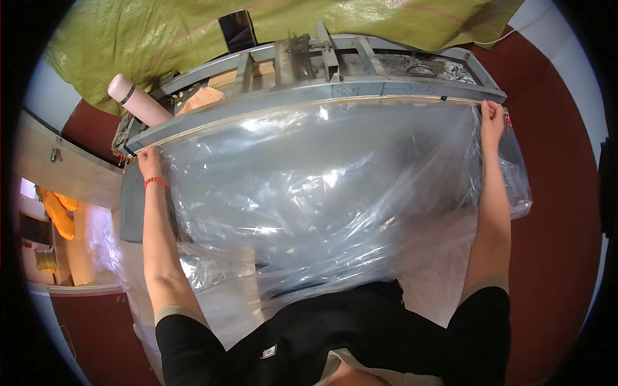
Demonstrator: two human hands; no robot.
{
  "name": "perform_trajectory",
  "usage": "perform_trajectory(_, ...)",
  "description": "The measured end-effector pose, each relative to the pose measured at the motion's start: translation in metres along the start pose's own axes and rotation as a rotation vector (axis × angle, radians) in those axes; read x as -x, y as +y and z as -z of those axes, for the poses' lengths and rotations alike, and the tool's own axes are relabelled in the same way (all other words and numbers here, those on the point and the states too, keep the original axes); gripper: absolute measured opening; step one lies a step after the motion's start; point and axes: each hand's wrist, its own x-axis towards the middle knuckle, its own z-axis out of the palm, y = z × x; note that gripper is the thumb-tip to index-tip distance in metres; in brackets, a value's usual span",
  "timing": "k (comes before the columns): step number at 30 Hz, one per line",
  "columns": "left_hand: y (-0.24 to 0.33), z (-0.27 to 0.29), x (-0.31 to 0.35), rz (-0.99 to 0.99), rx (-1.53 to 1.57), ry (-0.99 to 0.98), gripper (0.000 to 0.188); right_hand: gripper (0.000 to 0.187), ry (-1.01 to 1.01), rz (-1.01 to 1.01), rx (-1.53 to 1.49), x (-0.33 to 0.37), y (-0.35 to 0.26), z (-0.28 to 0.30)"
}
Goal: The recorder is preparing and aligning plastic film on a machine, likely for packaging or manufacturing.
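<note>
A wide clear plastic sheet (pixel 309 186) is stretched over a grey tabletop, its far edge along a grey metal frame (pixel 270 103). At the far left corner my left hand (pixel 149 162) is closed, its fingers pinching the sheet's edge beside the frame. My right hand (pixel 492 125) is closed too, pinching the sheet at the far right corner. Between both hands a thin pale strip (pixel 386 98) runs along the frame, with a small black clip (pixel 443 98) on it. Loose, wrinkled film hangs toward my body and covers the near side.
Behind the frame stand a pink bottle (pixel 138 100), tilted, a piece of orange cloth (pixel 205 98) and metal crossbars (pixel 327 55). A dark phone (pixel 237 31) lies on yellow-green woven sheeting (pixel 360 19). An open pale cabinet (pixel 71 238) is at the left; dark red floor (pixel 553 212) lies right.
</note>
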Motion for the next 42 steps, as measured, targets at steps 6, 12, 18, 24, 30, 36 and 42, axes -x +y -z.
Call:
perform_trajectory(6,0.096,0.051,0.118,-0.230,0.105,-0.264,0.005,0.044,0.402,0.255,0.750,0.061,-0.028,0.142)
perform_trajectory(12,0.085,0.078,0.261,-0.685,-0.556,0.139,0.021,0.048,0.454,-0.820,-0.356,0.131,0.079,0.225)
perform_trajectory(18,0.037,0.044,0.435,-0.688,-0.299,-1.363,0.033,0.030,0.271,-0.534,-0.734,0.109,-0.001,0.163)
perform_trajectory(24,0.051,0.090,0.332,0.004,-0.339,-1.183,0.015,0.032,-0.087,-0.292,-0.527,0.051,-0.158,0.059)
perform_trajectory(30,-0.006,0.313,0.098,0.032,-0.557,0.291,0.037,0.027,-0.980,-0.122,-0.579,0.102,-0.320,-0.039)
perform_trajectory(36,0.204,0.114,0.247,-0.406,-0.142,-0.398,0.036,0.032,-1.280,0.146,-0.481,0.142,-0.324,-0.045)
perform_trajectory(42,0.194,0.064,0.365,-0.782,-0.422,-1.240,0.053,0.024,-1.399,0.882,-0.419,0.231,-0.309,-0.003)
